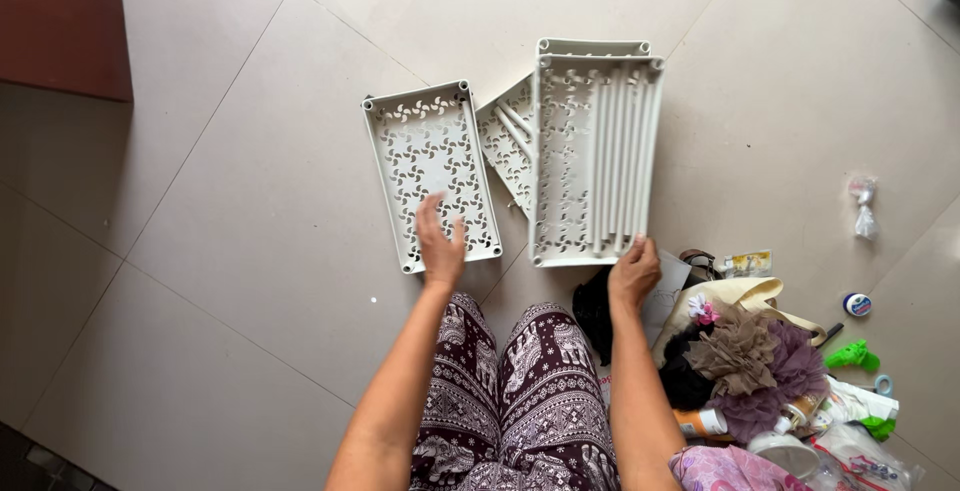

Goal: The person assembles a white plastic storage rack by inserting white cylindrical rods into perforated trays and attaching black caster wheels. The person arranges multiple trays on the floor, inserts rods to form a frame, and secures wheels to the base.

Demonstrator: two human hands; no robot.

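Two cream plastic shelf trays with cut-out pinwheel patterns lie on the tiled floor. My left hand (440, 243) rests flat on the near end of the left tray (425, 146), fingers spread. My right hand (632, 271) grips the near edge of the right tray (565, 171), which holds several cream tubes (620, 151) laid lengthwise. That tray sits on top of more trays, one poking out at the far end and another tilted tray (508, 136) showing between the two. My patterned trousers fill the lower middle.
A pile of clutter lies at the lower right: a beige bag (745, 296), purple and brown fabric (765, 366), a black item (595, 311), green plastic pieces (852, 355), bottles and a small wrapped packet (863, 206). A brown wooden furniture edge (60, 21) stands at the upper left.
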